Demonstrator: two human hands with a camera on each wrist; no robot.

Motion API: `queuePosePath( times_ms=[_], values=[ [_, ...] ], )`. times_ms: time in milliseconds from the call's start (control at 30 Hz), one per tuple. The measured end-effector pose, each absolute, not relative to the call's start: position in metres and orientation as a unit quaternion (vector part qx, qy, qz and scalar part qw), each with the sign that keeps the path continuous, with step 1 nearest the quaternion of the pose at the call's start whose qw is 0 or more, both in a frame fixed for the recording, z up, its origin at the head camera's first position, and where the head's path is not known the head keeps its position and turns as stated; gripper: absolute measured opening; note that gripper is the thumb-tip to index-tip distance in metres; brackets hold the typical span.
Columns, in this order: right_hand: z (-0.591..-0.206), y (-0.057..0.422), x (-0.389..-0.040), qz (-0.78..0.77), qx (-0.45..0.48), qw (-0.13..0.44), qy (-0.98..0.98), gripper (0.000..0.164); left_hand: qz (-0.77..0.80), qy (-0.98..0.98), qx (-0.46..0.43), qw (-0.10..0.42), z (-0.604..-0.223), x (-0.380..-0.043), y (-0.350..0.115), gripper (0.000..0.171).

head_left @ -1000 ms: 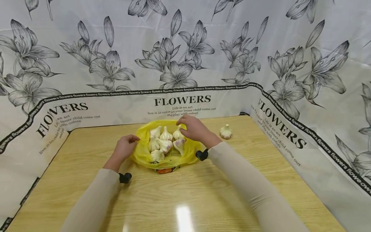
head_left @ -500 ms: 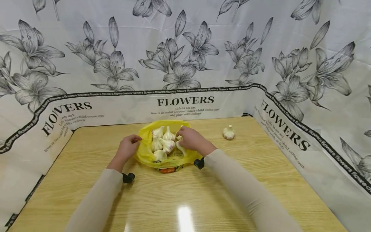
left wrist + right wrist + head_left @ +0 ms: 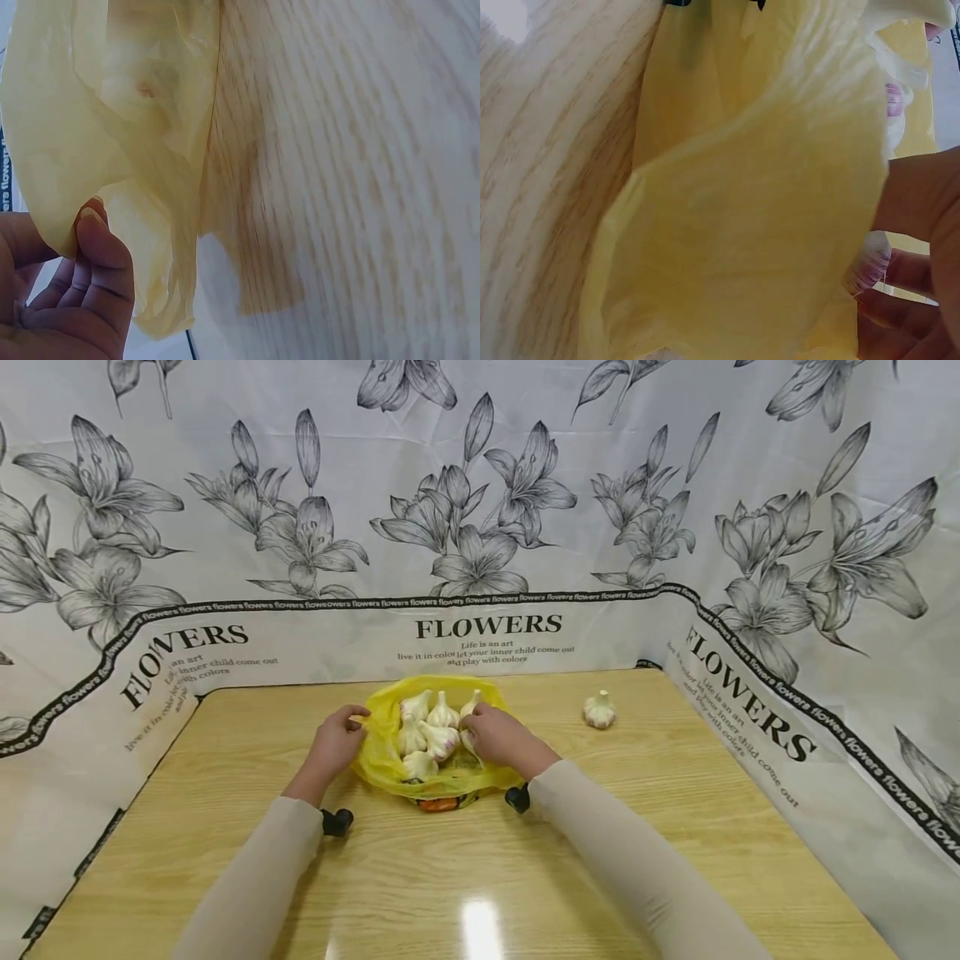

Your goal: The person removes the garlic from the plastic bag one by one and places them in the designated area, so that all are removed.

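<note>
A yellow plastic bag (image 3: pixel 382 710) lies open on the table with several garlic bulbs (image 3: pixel 438 742) inside. My left hand (image 3: pixel 337 745) pinches the bag's left rim between thumb and fingers, as the left wrist view shows with the thin film (image 3: pixel 112 142) stretched up from them. Inside the right part of the bag, my right hand (image 3: pixel 501 739) has its fingers around a garlic bulb (image 3: pixel 871 262), whose purple-tinged end shows in the right wrist view. The hand and the bag's side hide most of that bulb. Another bulb (image 3: pixel 471 702) stands just behind these fingers.
One loose garlic bulb (image 3: pixel 599 710) sits on the wooden table (image 3: pixel 405 885) to the right of the bag. Flower-printed cloth (image 3: pixel 480 543) walls in the table's back and sides.
My right hand has come down from above the bag's back right rim to the bulbs at its right side. The left hand stays at the left rim. The head view has shifted slightly.
</note>
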State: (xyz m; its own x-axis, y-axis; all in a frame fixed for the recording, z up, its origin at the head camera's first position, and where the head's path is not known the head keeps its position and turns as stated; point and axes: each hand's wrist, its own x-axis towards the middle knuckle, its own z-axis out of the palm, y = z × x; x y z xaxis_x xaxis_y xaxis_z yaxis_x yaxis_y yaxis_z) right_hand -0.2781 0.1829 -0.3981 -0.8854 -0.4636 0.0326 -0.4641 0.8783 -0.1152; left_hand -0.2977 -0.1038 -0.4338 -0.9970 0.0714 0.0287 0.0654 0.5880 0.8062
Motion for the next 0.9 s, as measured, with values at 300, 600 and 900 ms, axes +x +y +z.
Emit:
queuePosePath(
  times_ms=[300,600,900],
  values=[
    [-0.395,0.186,-0.273,0.064,0.250,0.011,-0.966,0.026,0.442,0.896,0.040,0.018,-0.433,-0.299,-0.100,0.030],
    [-0.388,0.187,-0.267,0.096,0.250,0.029,-0.963,0.029,0.430,0.901,0.047,0.009,-0.434,-0.298,-0.101,0.030],
    [-0.371,0.195,-0.258,0.120,0.244,0.065,-0.960,0.028,0.420,0.906,0.057,0.012,-0.437,-0.295,-0.099,0.030]
  ],
)
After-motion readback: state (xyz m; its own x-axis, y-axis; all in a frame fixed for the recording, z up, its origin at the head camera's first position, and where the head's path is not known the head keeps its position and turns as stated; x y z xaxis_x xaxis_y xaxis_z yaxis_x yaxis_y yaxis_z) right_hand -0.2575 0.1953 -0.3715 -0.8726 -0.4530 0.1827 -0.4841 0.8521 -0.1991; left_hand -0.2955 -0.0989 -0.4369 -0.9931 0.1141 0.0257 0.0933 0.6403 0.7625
